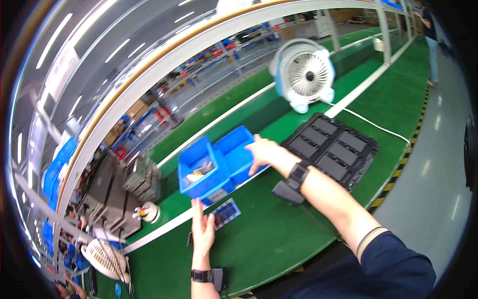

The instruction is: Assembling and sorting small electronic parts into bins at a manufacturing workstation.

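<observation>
Probably, a gentle, level hold suits the right-hand blue bin [233, 148] by the green tabletop [261, 249]'s white rail [159, 230]; the right hand [264, 151], fingers spread, meets its edge, contact unclear; the left hand [202, 232], fingers straight, nears a dark panel [228, 213].

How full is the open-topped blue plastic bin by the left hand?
Partly filled: small yellowish and whitish pieces lie inside the open-topped blue plastic bin, bare blue walls showing above.

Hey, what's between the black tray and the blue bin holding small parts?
The head view shows another blue bin and your right hand between them.
</observation>
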`<state>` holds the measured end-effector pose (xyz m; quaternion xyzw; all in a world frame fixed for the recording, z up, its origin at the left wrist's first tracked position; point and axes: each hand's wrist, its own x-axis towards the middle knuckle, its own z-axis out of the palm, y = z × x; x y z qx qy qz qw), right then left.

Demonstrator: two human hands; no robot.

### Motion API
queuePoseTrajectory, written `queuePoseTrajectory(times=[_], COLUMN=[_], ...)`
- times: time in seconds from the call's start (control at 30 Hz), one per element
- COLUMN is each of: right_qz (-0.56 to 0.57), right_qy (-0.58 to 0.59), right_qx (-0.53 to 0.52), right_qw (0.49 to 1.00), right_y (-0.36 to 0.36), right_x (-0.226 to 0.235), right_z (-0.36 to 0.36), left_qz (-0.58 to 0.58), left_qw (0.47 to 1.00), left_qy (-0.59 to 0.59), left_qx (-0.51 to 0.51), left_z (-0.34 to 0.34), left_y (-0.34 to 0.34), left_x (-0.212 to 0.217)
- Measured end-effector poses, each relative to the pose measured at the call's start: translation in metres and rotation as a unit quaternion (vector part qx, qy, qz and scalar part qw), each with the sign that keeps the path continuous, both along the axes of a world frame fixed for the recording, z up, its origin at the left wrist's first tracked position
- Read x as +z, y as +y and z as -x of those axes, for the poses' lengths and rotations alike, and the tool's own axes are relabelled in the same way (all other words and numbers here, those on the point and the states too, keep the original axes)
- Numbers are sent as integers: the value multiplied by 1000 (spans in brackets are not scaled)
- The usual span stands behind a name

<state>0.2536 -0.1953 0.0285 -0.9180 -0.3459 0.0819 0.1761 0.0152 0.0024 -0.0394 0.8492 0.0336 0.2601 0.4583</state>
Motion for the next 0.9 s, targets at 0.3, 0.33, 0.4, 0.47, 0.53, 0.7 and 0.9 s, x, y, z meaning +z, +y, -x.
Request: queuePoseTrajectory(times=[0.3,0.33,0.4,0.47,0.53,0.7,0.9], right_qz=[-339,-377,-323,-378,-485,-531,-519], right_qy=[-256,-224,-121,-158,-235,-267,-272], right_qx=[188,246,363,362,317,357,371], right_qw=[886,864,866,837,780,721,720], right_y=[45,65,65,68,69,80,79], right_x=[20,2,-5,-34,-63,-54,-61], right_z=[108,117,146,169,179,189,186], left_qz=[59,20,16,29,40,44,48], left_qw=[991,995,992,991,981,908,785], left_qy=[-61,-68,-123,-119,-117,-76,8], left_qx=[103,67,12,-56,-149,-409,-618], left_z=[9,9,-10,-29,-61,-136,-120], left_y=[-23,-30,-10,-28,-67,-179,-310], left_x=[18,23,-12,-15,-15,-11,-31])
